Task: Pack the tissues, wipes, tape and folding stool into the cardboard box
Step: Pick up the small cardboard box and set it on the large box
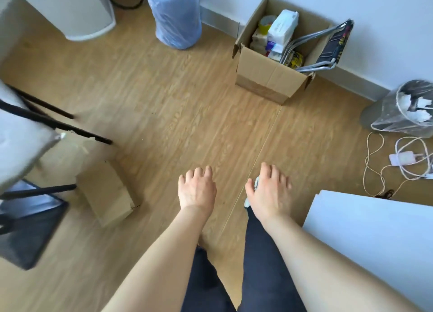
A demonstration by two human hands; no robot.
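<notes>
Cardboard box (pixel 262 73) by the wall holds one folding stool (pixel 328 47), one tape roll (pixel 266 23) and several tissue packs (pixel 282 27). Left hand (pixel 196 190) and right hand (pixel 269 192) hover spread, empty, above the floor (pixel 164 89).

I see my left hand (pixel 197 190) and right hand (pixel 269 192) hanging empty, palms down and fingers loose, over the wooden floor (pixel 164 105). Well ahead by the wall stands the cardboard box (pixel 264 73), its flaps up. Inside it are a tape roll (pixel 266 23), a white tissue pack (pixel 283 26) standing on end, and the folding stool (pixel 328 47) leaning out over the right rim.
</notes>
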